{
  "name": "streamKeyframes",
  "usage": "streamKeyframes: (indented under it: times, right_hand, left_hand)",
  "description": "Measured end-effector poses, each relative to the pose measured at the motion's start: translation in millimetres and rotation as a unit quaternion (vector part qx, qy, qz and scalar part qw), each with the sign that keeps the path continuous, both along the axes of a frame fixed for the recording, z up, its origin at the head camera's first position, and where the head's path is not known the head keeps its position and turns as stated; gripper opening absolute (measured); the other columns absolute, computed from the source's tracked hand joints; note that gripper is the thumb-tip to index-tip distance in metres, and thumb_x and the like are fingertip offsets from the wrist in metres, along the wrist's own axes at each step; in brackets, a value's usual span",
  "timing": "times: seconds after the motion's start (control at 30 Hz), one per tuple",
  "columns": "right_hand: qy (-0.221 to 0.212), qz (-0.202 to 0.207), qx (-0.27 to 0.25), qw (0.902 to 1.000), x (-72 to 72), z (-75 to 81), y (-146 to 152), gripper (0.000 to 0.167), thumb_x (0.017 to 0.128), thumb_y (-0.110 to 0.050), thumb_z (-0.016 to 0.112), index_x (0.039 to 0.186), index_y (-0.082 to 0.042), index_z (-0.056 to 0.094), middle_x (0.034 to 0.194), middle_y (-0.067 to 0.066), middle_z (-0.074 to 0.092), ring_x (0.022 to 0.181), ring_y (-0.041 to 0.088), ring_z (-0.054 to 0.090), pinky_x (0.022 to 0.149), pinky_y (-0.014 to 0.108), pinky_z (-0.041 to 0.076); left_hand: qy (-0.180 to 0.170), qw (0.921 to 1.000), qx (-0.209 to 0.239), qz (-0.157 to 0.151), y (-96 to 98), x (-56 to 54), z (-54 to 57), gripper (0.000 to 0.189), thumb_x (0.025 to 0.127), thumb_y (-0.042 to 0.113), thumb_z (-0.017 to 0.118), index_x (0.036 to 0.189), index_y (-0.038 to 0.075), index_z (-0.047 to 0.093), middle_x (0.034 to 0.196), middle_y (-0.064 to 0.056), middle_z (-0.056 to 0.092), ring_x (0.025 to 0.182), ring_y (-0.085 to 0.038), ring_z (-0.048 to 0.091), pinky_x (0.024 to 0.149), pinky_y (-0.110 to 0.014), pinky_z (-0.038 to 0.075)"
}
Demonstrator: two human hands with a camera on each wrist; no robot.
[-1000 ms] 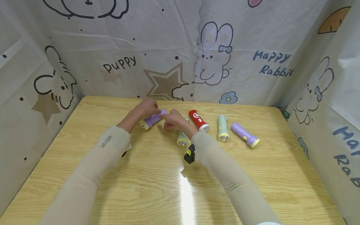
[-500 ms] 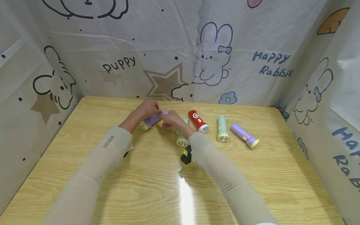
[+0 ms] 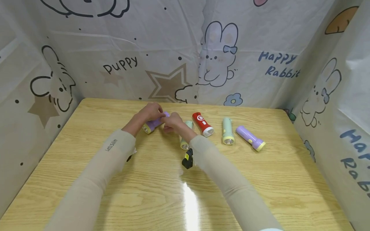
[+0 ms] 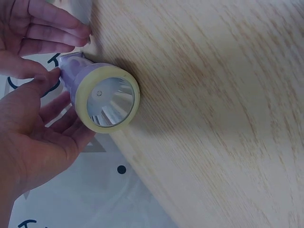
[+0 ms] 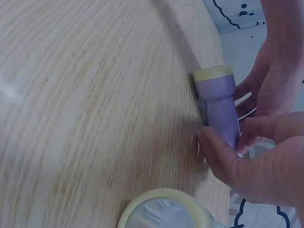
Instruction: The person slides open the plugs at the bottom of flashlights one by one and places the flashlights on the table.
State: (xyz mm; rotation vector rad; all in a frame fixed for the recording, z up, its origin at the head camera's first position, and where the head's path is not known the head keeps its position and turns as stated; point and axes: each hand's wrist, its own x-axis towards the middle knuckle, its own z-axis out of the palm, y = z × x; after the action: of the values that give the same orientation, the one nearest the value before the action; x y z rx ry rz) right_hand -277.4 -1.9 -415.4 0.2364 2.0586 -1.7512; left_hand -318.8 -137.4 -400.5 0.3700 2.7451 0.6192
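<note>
A purple flashlight (image 3: 156, 123) with a pale yellow head lies on the table at the back left, its lens end toward the front left. My left hand (image 3: 150, 111) holds its barrel from behind, thumb against the side in the left wrist view. At the tail end, my right hand (image 3: 174, 122) pinches the barrel between thumb and fingers, as the right wrist view shows. The tail is partly hidden by the fingers. Beside the right hand lies a mint green flashlight (image 3: 185, 144), partly covered by the forearm.
To the right lie a red flashlight (image 3: 202, 123) with a white head, another mint green flashlight (image 3: 227, 129) and a second purple flashlight (image 3: 250, 138). A black wrist device (image 3: 188, 159) hangs under the right wrist. A printed curtain (image 3: 121, 83) borders the wooden table (image 3: 156, 192).
My right hand has shifted slightly left along the purple flashlight's tail end. The left hand keeps its place on the barrel, and the other flashlights stay where they were.
</note>
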Motion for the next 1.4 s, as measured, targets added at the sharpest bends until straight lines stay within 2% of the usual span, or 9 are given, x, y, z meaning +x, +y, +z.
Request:
streamKeyframes:
  times: [0.1, 0.23, 0.37, 0.53, 0.63, 0.8, 0.93, 1.17, 1.4]
  right_hand:
    - [-0.006, -0.013, -0.017, 0.9998, -0.8, -0.1, -1, 0.013, 0.093, 0.001, 0.058, 0.096, 0.0, 0.046, 0.079, 0.009, 0.048, 0.067, 0.024, 0.054, 0.094, 0.048, 0.054]
    - [-0.015, -0.027, -0.039, 0.9988, -0.8, -0.6, -4, 0.018, 0.093, 0.004, 0.058, 0.107, 0.005, 0.047, 0.081, 0.008, 0.047, 0.069, 0.024, 0.054, 0.095, 0.048, 0.053]
    - [-0.022, -0.038, -0.063, 0.997, 0.0, -1.6, -8, 0.032, 0.091, 0.007, 0.058, 0.121, 0.011, 0.046, 0.084, 0.009, 0.047, 0.079, 0.028, 0.056, 0.096, 0.047, 0.053]
    - [-0.036, -0.046, -0.084, 0.9947, 1.3, -2.5, -12, 0.044, 0.091, 0.01, 0.056, 0.131, 0.014, 0.04, 0.09, 0.009, 0.045, 0.095, 0.032, 0.057, 0.097, 0.045, 0.053]
    - [-0.043, -0.049, -0.096, 0.9932, 1.9, -2.8, -13, 0.047, 0.092, 0.01, 0.055, 0.135, 0.012, 0.036, 0.091, 0.009, 0.044, 0.096, 0.032, 0.056, 0.099, 0.045, 0.051]
    - [-0.046, -0.054, -0.111, 0.9912, 1.7, -3.9, -14, 0.041, 0.092, 0.01, 0.055, 0.129, 0.009, 0.038, 0.088, 0.009, 0.044, 0.085, 0.027, 0.052, 0.1, 0.046, 0.05]
    - [-0.049, -0.058, -0.116, 0.9903, 1.2, -4.9, -15, 0.036, 0.091, 0.011, 0.054, 0.124, 0.01, 0.042, 0.087, 0.01, 0.046, 0.084, 0.027, 0.054, 0.1, 0.045, 0.05]
    - [-0.046, -0.071, -0.114, 0.9899, -0.6, -4.9, -15, 0.047, 0.091, 0.01, 0.056, 0.135, 0.011, 0.038, 0.092, 0.01, 0.046, 0.083, 0.025, 0.056, 0.097, 0.043, 0.053]
    - [-0.036, -0.094, -0.116, 0.9882, -2.7, -2.3, -15, 0.02, 0.09, 0.008, 0.058, 0.108, 0.007, 0.049, 0.087, 0.01, 0.049, 0.088, 0.029, 0.06, 0.097, 0.043, 0.053]
  left_hand:
    - [0.001, 1.0, 0.0, -0.002, 0.1, -0.8, -0.5, 0.038, 0.099, 0.023, 0.059, 0.122, -0.007, 0.064, 0.123, -0.024, 0.064, 0.093, -0.03, 0.06, 0.083, -0.038, 0.051]
    - [0.002, 1.0, 0.0, -0.003, -0.7, -0.5, -0.7, 0.039, 0.099, 0.023, 0.059, 0.125, -0.006, 0.063, 0.125, -0.024, 0.063, 0.094, -0.032, 0.059, 0.083, -0.039, 0.051]
    - [0.002, 1.0, -0.003, -0.003, -2.6, 0.4, -1.9, 0.039, 0.099, 0.023, 0.06, 0.126, -0.006, 0.063, 0.126, -0.025, 0.062, 0.092, -0.031, 0.059, 0.079, -0.036, 0.051]
    - [0.002, 1.0, -0.001, -0.009, -3.0, 2.4, -2.0, 0.039, 0.099, 0.021, 0.06, 0.126, -0.006, 0.063, 0.127, -0.025, 0.061, 0.093, -0.032, 0.058, 0.076, -0.034, 0.05]
    - [0.002, 0.9999, -0.003, -0.01, -2.9, 2.9, -2.1, 0.038, 0.099, 0.021, 0.06, 0.126, -0.005, 0.063, 0.127, -0.025, 0.061, 0.096, -0.033, 0.058, 0.078, -0.036, 0.051]
    - [0.0, 1.0, -0.004, -0.007, -2.9, 2.7, -1.9, 0.037, 0.099, 0.02, 0.06, 0.126, -0.005, 0.064, 0.128, -0.024, 0.061, 0.098, -0.032, 0.057, 0.083, -0.038, 0.05]
    - [-0.003, 1.0, -0.001, -0.007, -3.2, 2.9, -1.0, 0.036, 0.099, 0.019, 0.06, 0.125, -0.006, 0.064, 0.125, -0.024, 0.063, 0.093, -0.031, 0.057, 0.077, -0.035, 0.05]
    - [0.006, 1.0, -0.004, -0.003, -2.6, 2.2, 0.0, 0.035, 0.099, 0.02, 0.06, 0.122, -0.007, 0.065, 0.118, -0.023, 0.065, 0.088, -0.028, 0.058, 0.069, -0.031, 0.05]
    - [0.023, 0.9996, 0.016, 0.004, 0.8, 2.9, 3.9, 0.034, 0.099, 0.019, 0.06, 0.117, -0.01, 0.065, 0.117, -0.026, 0.064, 0.087, -0.028, 0.06, 0.069, -0.032, 0.052]
